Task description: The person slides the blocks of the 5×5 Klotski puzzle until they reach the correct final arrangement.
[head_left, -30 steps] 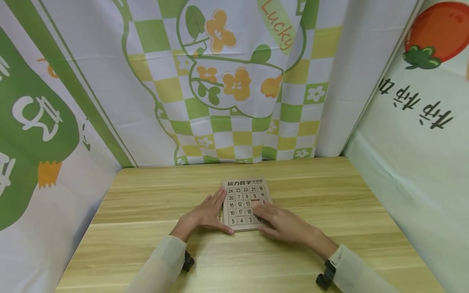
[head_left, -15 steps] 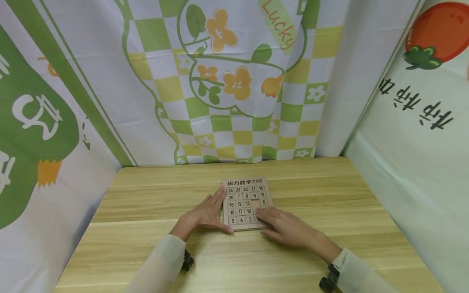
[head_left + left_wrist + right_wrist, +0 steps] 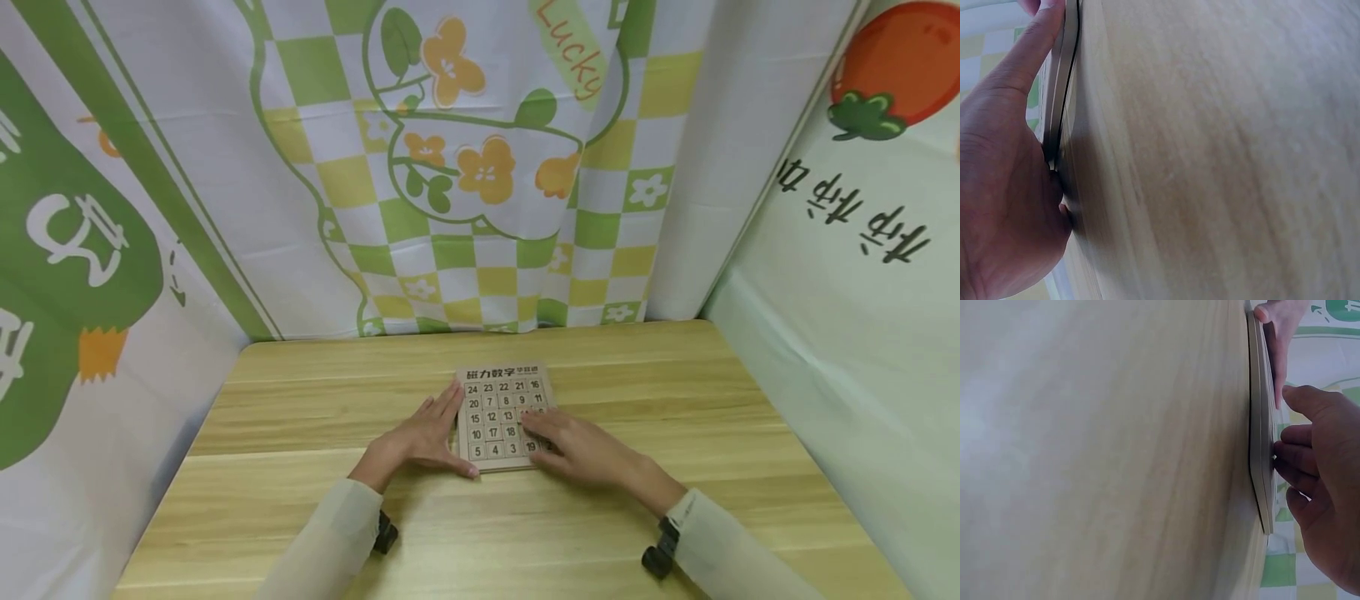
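A flat wooden number slide puzzle (image 3: 492,433) with several rows of square numbered tiles lies on the table in the head view. My left hand (image 3: 426,435) braces it, straight fingers along its left edge and thumb at the front left corner. In the left wrist view the left thumb (image 3: 1025,53) stretches along the puzzle's side edge (image 3: 1060,81). My right hand (image 3: 588,450) reaches over the right side, fingertips touching a tile in the middle row below the 9. Its fingers hide some right-hand tiles. The right wrist view shows these fingers (image 3: 1297,456) bent loosely at the puzzle's face.
The wood-grain table (image 3: 315,400) stretches around the puzzle. A green and yellow checked curtain (image 3: 480,275) hangs behind its back edge, with printed white cloth walls (image 3: 840,350) on both sides. A small black camera (image 3: 660,554) is strapped to the right wrist.
My right hand slides slightly away from me over the puzzle. The gap seen below the 9 now has a tile in it, and the 19 shows again. My left hand stays put.
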A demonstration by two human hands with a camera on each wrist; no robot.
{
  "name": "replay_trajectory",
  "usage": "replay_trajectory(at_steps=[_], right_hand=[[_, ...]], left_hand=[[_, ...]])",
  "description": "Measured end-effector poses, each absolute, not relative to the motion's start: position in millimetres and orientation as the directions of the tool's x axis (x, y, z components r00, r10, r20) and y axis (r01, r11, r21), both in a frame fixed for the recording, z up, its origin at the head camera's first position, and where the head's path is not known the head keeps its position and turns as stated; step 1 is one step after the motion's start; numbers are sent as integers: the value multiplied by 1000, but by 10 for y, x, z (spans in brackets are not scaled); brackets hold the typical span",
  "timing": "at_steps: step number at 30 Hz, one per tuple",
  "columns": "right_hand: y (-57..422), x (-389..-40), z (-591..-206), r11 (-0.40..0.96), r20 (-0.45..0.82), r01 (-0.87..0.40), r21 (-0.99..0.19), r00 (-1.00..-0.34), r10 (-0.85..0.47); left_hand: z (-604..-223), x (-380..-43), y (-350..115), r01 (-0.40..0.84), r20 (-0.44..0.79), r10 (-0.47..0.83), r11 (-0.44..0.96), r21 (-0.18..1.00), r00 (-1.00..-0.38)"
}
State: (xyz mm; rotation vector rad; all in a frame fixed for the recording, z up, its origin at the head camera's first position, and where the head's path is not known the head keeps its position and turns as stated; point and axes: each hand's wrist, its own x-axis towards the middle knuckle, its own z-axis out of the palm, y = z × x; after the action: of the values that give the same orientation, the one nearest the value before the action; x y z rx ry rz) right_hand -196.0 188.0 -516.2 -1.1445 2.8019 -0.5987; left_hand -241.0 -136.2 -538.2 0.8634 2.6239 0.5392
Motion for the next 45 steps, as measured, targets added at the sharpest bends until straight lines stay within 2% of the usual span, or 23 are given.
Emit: replay_trajectory(at_steps=[10,15,26,34,45], right_hand=[[1878,-1992,-5158,654,91,-660,-371,-727,-681],[1889,-1963,-5154,651,94,-662,-370,-724,-683],[1916,-1908,-5154,597,191,-722,-351,-679,-709],[1969,-1754,-5114,607,186,-731,-312,-674,-715],[2003,-1588,-5113,572,218,-776,-266,-626,-749]], left_hand=[[-5337,-2400,-1353,504,-168,629,732,458,-759],[-5335,-2391,-1348,490,-200,619,746,450,-759],[-5456,-2440,-1361,487,-184,613,746,454,-768],[-5419,-2424,-1363,491,-181,625,733,471,-759],[-5493,-2468,-1371,491,-186,616,745,451,-765]])
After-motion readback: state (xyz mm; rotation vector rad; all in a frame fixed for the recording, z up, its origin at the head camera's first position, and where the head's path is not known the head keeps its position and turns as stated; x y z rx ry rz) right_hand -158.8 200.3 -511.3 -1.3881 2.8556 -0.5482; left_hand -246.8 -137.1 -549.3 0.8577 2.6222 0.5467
